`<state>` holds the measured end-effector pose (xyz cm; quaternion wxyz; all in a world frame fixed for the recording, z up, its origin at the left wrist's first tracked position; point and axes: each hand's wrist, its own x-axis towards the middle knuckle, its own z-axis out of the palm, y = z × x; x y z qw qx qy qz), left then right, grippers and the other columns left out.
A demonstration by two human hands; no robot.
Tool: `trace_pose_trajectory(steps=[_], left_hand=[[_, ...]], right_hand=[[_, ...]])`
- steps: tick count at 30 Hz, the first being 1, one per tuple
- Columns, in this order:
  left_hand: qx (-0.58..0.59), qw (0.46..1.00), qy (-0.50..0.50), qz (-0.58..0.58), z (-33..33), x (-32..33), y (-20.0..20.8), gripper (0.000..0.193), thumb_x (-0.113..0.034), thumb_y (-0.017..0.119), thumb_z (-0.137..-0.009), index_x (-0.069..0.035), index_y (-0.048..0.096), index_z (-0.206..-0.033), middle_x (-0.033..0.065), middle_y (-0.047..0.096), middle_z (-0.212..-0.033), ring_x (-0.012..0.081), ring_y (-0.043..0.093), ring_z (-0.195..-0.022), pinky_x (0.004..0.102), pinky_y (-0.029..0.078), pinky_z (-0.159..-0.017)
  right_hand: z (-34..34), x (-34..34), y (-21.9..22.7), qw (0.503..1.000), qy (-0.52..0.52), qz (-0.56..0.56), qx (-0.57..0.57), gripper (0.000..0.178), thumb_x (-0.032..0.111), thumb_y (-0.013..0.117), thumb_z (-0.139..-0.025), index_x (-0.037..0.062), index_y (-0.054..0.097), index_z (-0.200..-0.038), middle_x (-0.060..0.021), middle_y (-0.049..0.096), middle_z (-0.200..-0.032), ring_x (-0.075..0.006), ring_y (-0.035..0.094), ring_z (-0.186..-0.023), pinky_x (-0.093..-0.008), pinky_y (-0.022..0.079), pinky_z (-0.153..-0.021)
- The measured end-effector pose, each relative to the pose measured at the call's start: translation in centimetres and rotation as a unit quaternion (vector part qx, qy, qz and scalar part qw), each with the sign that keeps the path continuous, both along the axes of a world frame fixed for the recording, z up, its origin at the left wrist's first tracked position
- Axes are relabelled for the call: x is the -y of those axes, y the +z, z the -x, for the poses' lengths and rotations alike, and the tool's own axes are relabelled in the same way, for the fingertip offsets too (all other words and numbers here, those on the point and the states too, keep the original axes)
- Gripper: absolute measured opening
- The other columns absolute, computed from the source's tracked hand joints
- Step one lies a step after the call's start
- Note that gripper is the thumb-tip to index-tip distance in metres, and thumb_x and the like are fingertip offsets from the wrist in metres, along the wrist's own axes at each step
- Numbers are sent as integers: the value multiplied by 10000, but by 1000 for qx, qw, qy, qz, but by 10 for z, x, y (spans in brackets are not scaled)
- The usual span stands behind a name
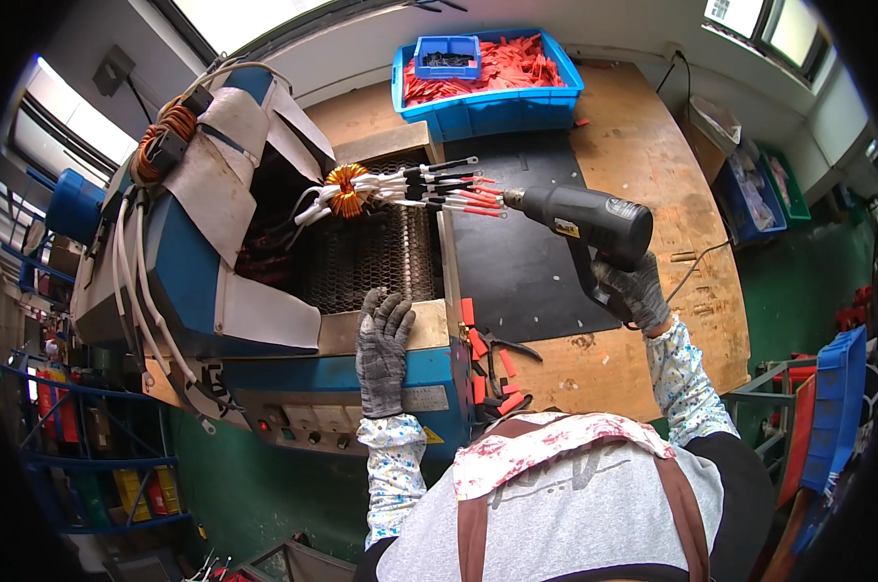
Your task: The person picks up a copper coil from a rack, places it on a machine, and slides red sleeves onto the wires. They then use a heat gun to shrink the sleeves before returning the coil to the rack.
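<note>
My right hand [636,289], in a grey knit glove, is closed around the handle of a black heat gun [604,218]. The gun's metal nozzle points left at the tips of a bundle of white, black and red sleeved leads [415,186] with metal lugs. These leads come out of a copper-wound ring coil [348,190], which rests over the wire-mesh belt [361,267] of a blue shrink-tunnel machine [351,383]. My left hand [384,349], gloved likewise, lies flat on the machine's metal front edge with its fingers stretched out, holding nothing.
A blue bin [497,112] of red sleeves, with a small blue tray [446,60] on top, stands at the back. Black-handled pliers [510,345] and loose red sleeve pieces [478,341] lie beside the machine. A black mat [516,276] covers part of the wooden table [696,281].
</note>
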<state>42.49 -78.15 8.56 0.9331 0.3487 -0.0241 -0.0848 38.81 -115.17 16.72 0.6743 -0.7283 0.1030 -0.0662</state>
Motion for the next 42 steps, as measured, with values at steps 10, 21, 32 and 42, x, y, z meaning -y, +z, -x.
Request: trace_pose_trajectory(steps=[10, 21, 32, 42], left_hand=[[-10, 1000, 6, -11, 0, 0, -1, 448, -222, 220, -996, -7, 214, -1388, 215, 327, -1366, 328, 338, -1280, 421, 283, -1095], [-29, 999, 24, 23, -1, 0, -1, 421, -205, 294, -986, -4, 252, -1354, 219, 422, -1249, 306, 464, -1173, 387, 400, -1028], [-26, 998, 15, 48, -2, -1, -1, 431, -222, 293, -987, -9, 243, -1360, 226, 404, -1258, 324, 449, -1183, 398, 389, -1035], [-20, 1000, 7, -7, -1, -3, -3, 475, -260, 276, -991, -15, 218, -1394, 207, 328, -1362, 331, 348, -1271, 425, 282, -1094]], right_hand=[[4, -3, 5, 1000, -9, -30, -2, 265, 113, 731, -727, 17, 620, -948, -10, 605, -761, -85, 545, -631, -234, 437, -558], [4, 0, -5, 999, -21, -26, -7, 262, 105, 738, -728, 18, 621, -945, -8, 601, -735, -82, 536, -588, -230, 427, -527], [3, 10, -14, 999, -12, -24, -32, 294, 100, 735, -732, 21, 631, -996, -23, 630, -829, -86, 566, -688, -236, 464, -595], [1, 4, -7, 1000, 2, -13, -16, 301, 92, 729, -738, 16, 632, -1012, -36, 640, -871, -91, 573, -735, -240, 473, -637]])
